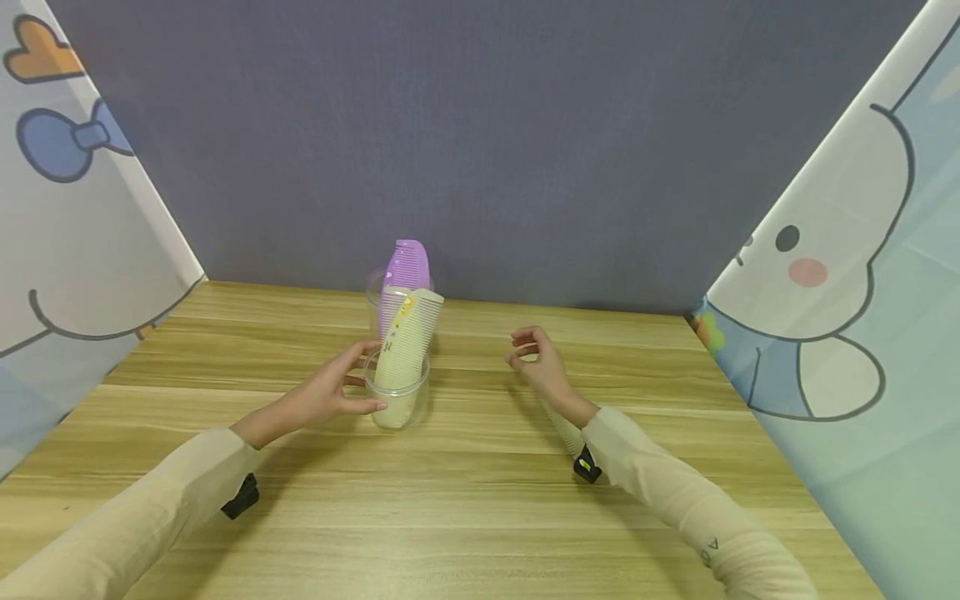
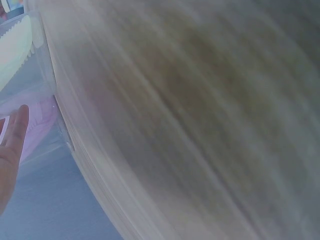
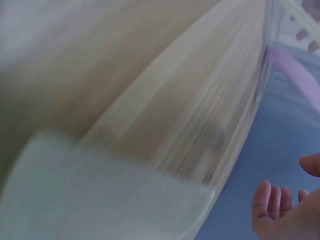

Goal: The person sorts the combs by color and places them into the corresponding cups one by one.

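A pale yellow comb [image 1: 405, 346] leans upright in the front clear plastic cup [image 1: 420, 404]. My left hand [image 1: 341, 383] holds this cup from its left side, thumb at the front and fingers toward the back. Behind it, a purple comb [image 1: 408, 265] stands in a second clear cup [image 1: 372, 292]. My right hand [image 1: 542, 367] hovers over the table to the right, fingers loosely bent and holding nothing. Beneath that wrist lies another pale comb [image 1: 562, 429], mostly covered by the hand and sleeve; it shows as a blurred pale shape [image 3: 110, 195] in the right wrist view.
The wood-grain table [image 1: 450, 508] ends at a dark grey panel [image 1: 480, 150] at the back. Printed cartoon sheets [image 1: 817, 275] line both sides. A black wrist-camera mount [image 1: 587, 465] hangs below the right sleeve, another [image 1: 242, 497] below the left.
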Demonstrator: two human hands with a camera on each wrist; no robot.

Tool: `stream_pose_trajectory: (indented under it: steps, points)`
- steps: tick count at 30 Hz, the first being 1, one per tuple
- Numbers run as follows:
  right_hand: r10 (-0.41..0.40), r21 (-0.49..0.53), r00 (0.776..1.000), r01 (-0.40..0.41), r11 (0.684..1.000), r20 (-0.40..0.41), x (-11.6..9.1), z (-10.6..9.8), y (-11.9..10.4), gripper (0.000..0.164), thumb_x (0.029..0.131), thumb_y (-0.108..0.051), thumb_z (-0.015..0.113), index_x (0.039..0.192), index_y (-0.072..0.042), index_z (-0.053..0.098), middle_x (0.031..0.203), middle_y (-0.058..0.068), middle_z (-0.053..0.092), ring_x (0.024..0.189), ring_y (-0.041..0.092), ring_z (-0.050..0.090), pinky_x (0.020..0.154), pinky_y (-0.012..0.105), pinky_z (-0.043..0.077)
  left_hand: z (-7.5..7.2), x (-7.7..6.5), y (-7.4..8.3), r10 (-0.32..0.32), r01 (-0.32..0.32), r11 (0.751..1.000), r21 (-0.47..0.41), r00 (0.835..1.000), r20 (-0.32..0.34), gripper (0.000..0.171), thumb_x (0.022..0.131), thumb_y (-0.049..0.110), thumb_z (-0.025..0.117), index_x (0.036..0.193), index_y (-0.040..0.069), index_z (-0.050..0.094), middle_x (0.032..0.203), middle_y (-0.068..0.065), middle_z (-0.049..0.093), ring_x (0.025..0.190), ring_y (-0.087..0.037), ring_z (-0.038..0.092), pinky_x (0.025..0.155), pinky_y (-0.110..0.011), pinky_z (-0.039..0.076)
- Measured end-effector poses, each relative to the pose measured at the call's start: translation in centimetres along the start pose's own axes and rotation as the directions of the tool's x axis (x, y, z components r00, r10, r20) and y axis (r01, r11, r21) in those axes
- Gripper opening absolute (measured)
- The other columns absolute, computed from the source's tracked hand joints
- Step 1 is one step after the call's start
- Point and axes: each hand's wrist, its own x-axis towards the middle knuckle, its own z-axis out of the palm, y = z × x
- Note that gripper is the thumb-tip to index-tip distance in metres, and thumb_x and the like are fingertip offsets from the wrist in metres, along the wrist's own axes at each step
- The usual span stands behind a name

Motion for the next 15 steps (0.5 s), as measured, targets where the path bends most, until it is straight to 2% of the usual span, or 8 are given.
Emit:
stream_pose_trajectory:
  steps: [4, 10, 15]
  points:
    - [-0.009, -0.065, 1.000, 0.008, 0.998, -0.018, 0.0, -1.2, 1.2, 0.037, 0.082, 0.002, 0.064, 0.115, 0.003, 0.047, 0.112, 0.022, 0.051, 0.100, 0.036, 0.052, 0.081, 0.036, 0.053, 0.0, 0.0, 0.0, 0.004, -0.004, 1.000, 0.003, 1.000, 0.003, 0.081, 0.073, 0.018, 0.077, 0.137, 0.004, 0.028, 0.134, -0.020, 0.041, 0.111, -0.035, 0.052, 0.086, -0.037, 0.054]
    - [-0.004, -0.108, 1.000, 0.000, 0.994, -0.031, 0.2, -2.8, 2.3, 0.037, 0.082, 0.003, 0.062, 0.115, 0.005, 0.046, 0.114, 0.025, 0.050, 0.101, 0.038, 0.051, 0.086, 0.042, 0.049, 0.0, 0.0, 0.1, 0.015, -0.015, 1.000, 0.005, 1.000, 0.004, 0.080, 0.073, 0.018, 0.077, 0.136, 0.004, 0.029, 0.133, -0.020, 0.042, 0.110, -0.036, 0.052, 0.085, -0.036, 0.055]
    - [0.042, -0.124, 0.999, -0.044, 0.991, -0.013, 0.2, -3.8, 2.8, 0.040, 0.082, 0.002, 0.062, 0.118, 0.006, 0.044, 0.117, 0.026, 0.047, 0.103, 0.039, 0.048, 0.089, 0.043, 0.046, 0.0, 0.0, 0.1, 0.010, -0.010, 1.000, -0.006, 1.000, -0.003, 0.080, 0.072, 0.016, 0.078, 0.136, 0.004, 0.030, 0.131, -0.020, 0.043, 0.110, -0.036, 0.052, 0.085, -0.035, 0.055]
